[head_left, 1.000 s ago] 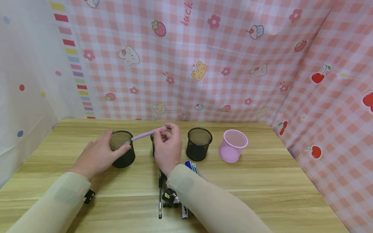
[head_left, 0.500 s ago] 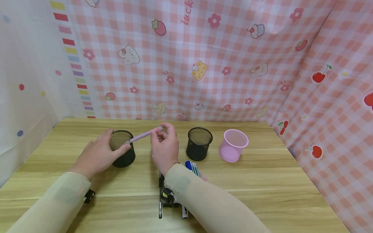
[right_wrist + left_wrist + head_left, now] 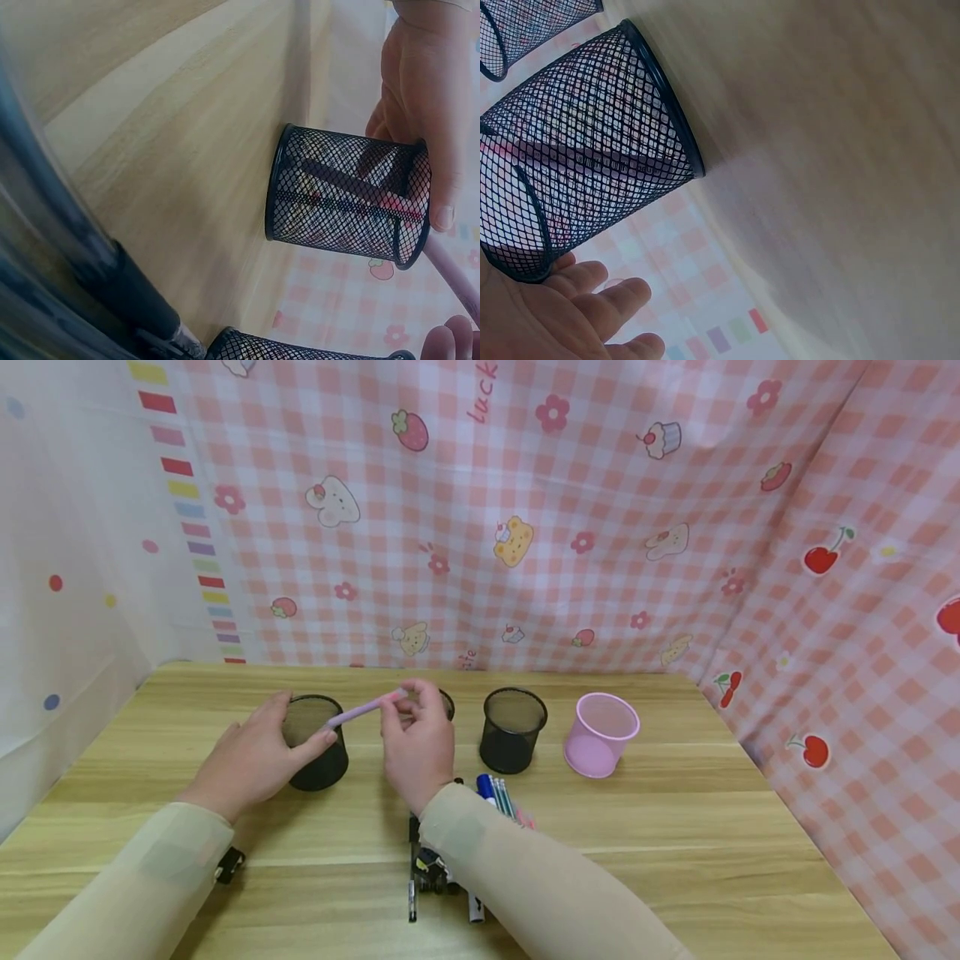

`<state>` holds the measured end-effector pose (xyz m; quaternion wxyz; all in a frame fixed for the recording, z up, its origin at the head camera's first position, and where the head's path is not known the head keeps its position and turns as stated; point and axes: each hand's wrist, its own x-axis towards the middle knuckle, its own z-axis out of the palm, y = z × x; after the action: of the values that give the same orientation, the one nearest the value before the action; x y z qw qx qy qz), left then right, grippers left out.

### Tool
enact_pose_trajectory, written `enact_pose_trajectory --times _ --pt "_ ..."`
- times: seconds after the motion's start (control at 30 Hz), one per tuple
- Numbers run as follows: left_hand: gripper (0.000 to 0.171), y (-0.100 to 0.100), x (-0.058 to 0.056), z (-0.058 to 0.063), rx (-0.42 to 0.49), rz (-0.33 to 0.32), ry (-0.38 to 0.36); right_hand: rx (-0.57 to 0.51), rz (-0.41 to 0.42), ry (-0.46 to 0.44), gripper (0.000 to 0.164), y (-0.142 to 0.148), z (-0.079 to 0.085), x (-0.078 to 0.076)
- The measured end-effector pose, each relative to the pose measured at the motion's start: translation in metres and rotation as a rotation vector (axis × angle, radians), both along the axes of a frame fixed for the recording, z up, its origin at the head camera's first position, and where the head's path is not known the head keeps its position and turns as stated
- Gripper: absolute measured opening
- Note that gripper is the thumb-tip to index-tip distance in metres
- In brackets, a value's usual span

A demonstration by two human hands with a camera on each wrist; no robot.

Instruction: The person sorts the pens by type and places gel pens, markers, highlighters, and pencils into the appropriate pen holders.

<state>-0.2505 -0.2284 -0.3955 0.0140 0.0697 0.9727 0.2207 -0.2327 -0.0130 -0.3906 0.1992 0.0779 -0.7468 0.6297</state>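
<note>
At the leftmost black mesh pen cup (image 3: 321, 768), my left hand (image 3: 255, 752) holds the rim, thumb across the near side and fingers at the far left. My right hand (image 3: 420, 743) pinches a light purple pen (image 3: 360, 710) by its pink, clear-tipped end. The pen slants down leftward, its lower end at the cup's mouth beside my left thumb (image 3: 445, 217). Through the mesh, a purple stick with a pink part (image 3: 592, 161) shows inside the cup. Behind my right hand, a second black mesh cup (image 3: 448, 703) is mostly hidden.
Farther right stand another black mesh cup (image 3: 508, 752) and a pink mesh cup (image 3: 592, 756). Several pens and markers, including a blue-capped marker (image 3: 485, 787) and a black pen (image 3: 412, 893), lie on the wooden table (image 3: 675, 860) below my right forearm. Patterned cloth (image 3: 450, 485) hangs behind.
My right hand has moved left, bringing the purple pen's lower end to the left cup's mouth. More of the second cup's rim shows. The left hand has stayed in place.
</note>
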Motion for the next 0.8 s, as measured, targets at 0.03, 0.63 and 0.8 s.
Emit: enact_pose_trajectory --times 0.03,0.63,0.8 --pt "0.119 -0.0003 -0.0002 -0.0002 0.0 -0.001 0.0 0.01 0.001 0.007 0.025 -0.0002 -0.0005 -0.0001" --pt "0.117 -0.0008 -0.001 -0.0002 -0.011 0.0 0.004 0.205 0.019 0.029 0.021 -0.0014 -0.0007 0.004" --pt "0.116 -0.0005 -0.0014 -0.0004 -0.009 -0.002 0.01 0.238 0.039 0.012 0.023 -0.0021 -0.0003 0.005"
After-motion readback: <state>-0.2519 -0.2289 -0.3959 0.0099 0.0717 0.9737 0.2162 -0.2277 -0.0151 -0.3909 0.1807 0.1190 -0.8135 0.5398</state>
